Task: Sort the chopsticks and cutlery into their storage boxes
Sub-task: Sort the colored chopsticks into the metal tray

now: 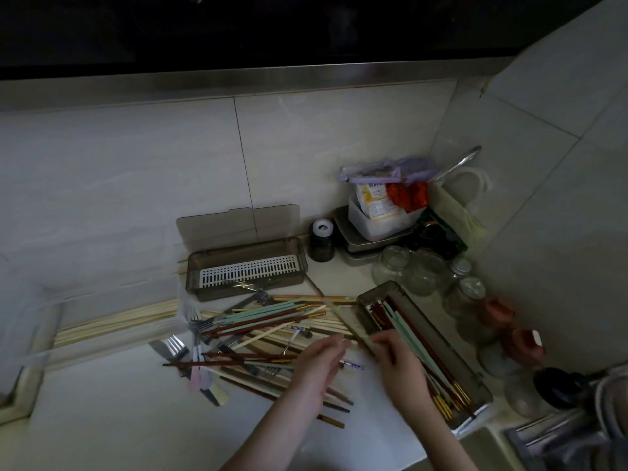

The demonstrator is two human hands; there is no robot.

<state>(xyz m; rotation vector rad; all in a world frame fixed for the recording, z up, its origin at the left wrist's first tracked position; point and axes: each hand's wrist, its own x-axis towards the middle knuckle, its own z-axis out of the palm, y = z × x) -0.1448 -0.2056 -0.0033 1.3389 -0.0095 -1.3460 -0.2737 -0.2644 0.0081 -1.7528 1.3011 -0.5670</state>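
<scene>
While both hands work over the pile (258, 338) of chopsticks and cutlery on the pale desk (136, 413), motion blur softens their outlines. Left hand (319, 365): fingers (331, 343) loosely curled, tips near a pale chopstick (343, 322) that slants up and left from between the hands; whether they pinch it cannot be told. Right hand (399, 365): fingers (382, 338) bent, tips at the same chopstick's lower end, just beside the near box (475, 379); a firm grip cannot be confirmed. Near box: long, smoky translucent plastic, set diagonally at right, holding mint, dark red and gold-tipped chopsticks lying lengthwise. Far box (246, 266): same smoky plastic, rectangular, with a white slotted drain tray (248, 270) inside and its lid (238, 226) propped upright against the tiled wall (136, 171). Pile: slender sticks in pale wood, mint and red-brown, crossed at random, mixed with metal forks (193, 321) and pastel-handled pieces. Pale bamboo sticks (115, 322) lie in a parallel bundle at left. Clear glass jars (411, 270) stand behind the near box
</scene>
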